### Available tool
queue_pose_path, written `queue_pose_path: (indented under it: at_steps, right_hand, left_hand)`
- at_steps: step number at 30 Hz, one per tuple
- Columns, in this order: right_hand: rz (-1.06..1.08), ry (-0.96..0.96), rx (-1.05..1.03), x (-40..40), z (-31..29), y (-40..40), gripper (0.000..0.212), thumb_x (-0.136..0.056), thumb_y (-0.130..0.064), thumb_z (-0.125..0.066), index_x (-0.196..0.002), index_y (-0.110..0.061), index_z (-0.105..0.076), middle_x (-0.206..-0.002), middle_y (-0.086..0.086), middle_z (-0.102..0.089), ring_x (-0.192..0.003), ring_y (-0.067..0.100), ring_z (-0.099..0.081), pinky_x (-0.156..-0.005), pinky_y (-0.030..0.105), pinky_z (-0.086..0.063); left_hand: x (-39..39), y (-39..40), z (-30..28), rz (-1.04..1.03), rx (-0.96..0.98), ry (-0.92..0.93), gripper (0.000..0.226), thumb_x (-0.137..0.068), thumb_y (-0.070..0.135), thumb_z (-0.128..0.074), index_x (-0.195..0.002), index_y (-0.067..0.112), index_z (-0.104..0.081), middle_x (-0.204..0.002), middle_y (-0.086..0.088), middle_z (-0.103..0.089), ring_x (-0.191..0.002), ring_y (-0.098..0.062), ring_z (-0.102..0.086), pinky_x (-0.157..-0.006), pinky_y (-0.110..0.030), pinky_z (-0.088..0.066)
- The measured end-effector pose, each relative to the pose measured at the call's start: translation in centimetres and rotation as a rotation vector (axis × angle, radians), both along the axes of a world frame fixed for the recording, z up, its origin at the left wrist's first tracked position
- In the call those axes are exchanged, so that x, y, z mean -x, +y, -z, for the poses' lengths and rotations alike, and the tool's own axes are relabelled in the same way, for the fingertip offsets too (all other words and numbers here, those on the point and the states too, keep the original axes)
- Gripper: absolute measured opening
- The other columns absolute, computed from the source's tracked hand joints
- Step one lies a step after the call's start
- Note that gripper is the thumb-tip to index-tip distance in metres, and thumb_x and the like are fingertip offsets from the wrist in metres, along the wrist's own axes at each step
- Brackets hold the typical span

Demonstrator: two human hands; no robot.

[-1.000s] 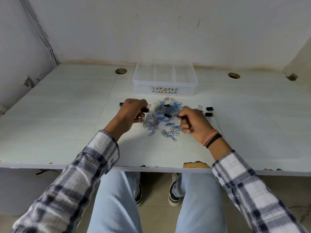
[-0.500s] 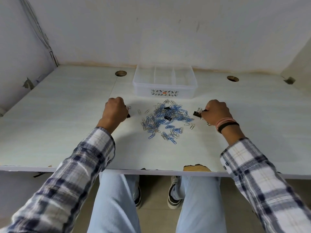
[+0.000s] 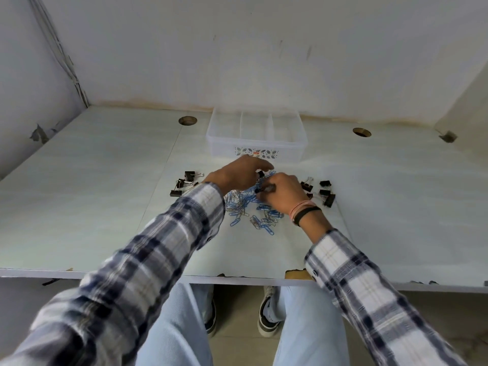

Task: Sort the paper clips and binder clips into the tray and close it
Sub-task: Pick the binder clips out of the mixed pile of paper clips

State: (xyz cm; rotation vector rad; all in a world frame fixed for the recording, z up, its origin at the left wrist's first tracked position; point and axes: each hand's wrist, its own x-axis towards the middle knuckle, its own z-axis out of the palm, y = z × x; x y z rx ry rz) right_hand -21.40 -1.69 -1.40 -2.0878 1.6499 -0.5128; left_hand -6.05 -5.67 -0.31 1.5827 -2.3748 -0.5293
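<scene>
A heap of blue and silver paper clips lies mid-table. Both hands meet over its far side. My left hand curls its fingertips round a black binder clip at the top of the heap. My right hand pinches another black binder clip between thumb and fingers. One group of black binder clips lies left of the heap, and a second group of binder clips lies to the right. The clear plastic tray with three compartments stands open behind the heap, with nothing visible inside.
The white table has two round cable holes, a left hole and a right hole. Walls close off the back and left. The table's front edge is chipped near my right sleeve. No lid is in view.
Both hands were out at the sides by the binder clip groups half a second ago. They have come back together onto the paper clip heap and closed on black clips there.
</scene>
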Motion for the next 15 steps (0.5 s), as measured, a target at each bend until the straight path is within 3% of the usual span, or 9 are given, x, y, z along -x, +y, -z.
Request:
queue_pose_path:
  at_steps: [4, 10, 13, 15]
  right_hand:
    - [-0.033, 0.022, 0.052, 1.0, 0.6, -0.1, 0.016, -0.082, -0.008, -0.074, -0.097, -0.01, -0.08, -0.1, 0.01, -0.076, -0.092, 0.025, -0.07, -0.085, 0.024, -0.052]
    - [-0.098, 0.03, 0.163, 2.1, 0.9, 0.3, 0.024, -0.08, 0.009, -0.056, -0.079, -0.004, -0.076, -0.085, 0.01, -0.071, -0.084, 0.024, -0.064, -0.081, 0.033, -0.054]
    - [-0.066, 0.014, 0.167, 2.0, 1.2, 0.2, 0.014, -0.084, -0.001, -0.063, -0.074, -0.002, -0.072, -0.08, 0.011, -0.07, -0.075, 0.023, -0.064, -0.074, 0.033, -0.055]
    - [-0.046, 0.055, 0.171, 1.7, 1.2, 0.0, 0.035, -0.087, -0.023, -0.071, -0.064, 0.002, -0.064, -0.061, 0.012, -0.061, -0.057, 0.024, -0.055, -0.061, 0.034, -0.051]
  left_hand:
    - [0.0, -0.6, 0.6, 0.038, -0.03, -0.07, 0.04, -0.093, 0.0, -0.06, -0.129, 0.014, -0.068, -0.131, -0.006, -0.068, -0.121, -0.023, -0.061, -0.097, -0.028, -0.045]
    - [-1.1, -0.3, 1.1, -0.038, 0.001, 0.065, 0.036, -0.087, 0.006, -0.073, -0.122, 0.011, -0.07, -0.115, -0.007, -0.072, -0.103, -0.019, -0.063, -0.08, -0.02, -0.04]
    - [-1.7, -0.1, 0.9, -0.084, 0.023, 0.154, 0.033, -0.082, 0.004, -0.078, -0.115, 0.008, -0.073, -0.109, -0.007, -0.073, -0.095, -0.018, -0.066, -0.069, -0.008, -0.041]
    - [-1.9, 0.3, 0.3, -0.108, 0.032, 0.235, 0.032, -0.08, 0.007, -0.082, -0.112, 0.006, -0.074, -0.106, -0.007, -0.073, -0.089, -0.013, -0.066, -0.07, -0.005, -0.045]
